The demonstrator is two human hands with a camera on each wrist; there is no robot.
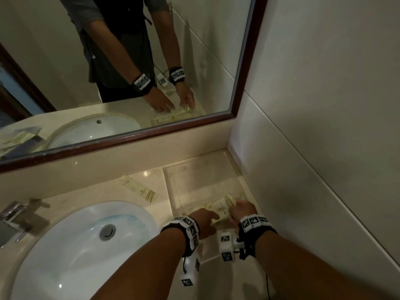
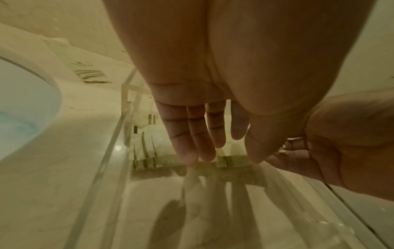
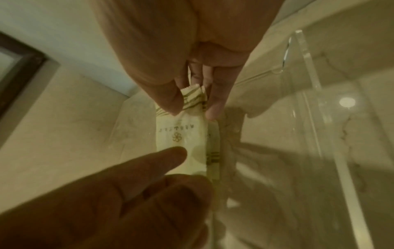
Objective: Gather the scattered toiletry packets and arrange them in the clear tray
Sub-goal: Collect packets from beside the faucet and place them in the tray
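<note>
A clear tray (image 1: 167, 187) sits in the counter's right corner against the wall. Cream toiletry packets lie at its near end. My right hand (image 1: 238, 205) pinches the striped end of one packet (image 3: 181, 134) between thumb and fingers, low over the tray floor. A second packet (image 3: 214, 155) lies right beside it. My left hand (image 1: 211, 217) reaches in from the left with straight fingers (image 2: 192, 144), one fingertip (image 3: 170, 155) touching the held packet's other end. More packets (image 2: 145, 144) show through the tray wall (image 2: 119, 128). One loose packet (image 1: 140, 189) lies on the counter left of the tray.
A white sink basin (image 1: 86, 245) fills the counter's left, with a metal faucet (image 1: 15, 215) at its far left. A framed mirror (image 1: 129, 137) runs along the back. The tiled wall (image 1: 303, 148) closes the right side. The tray's far half holds nothing.
</note>
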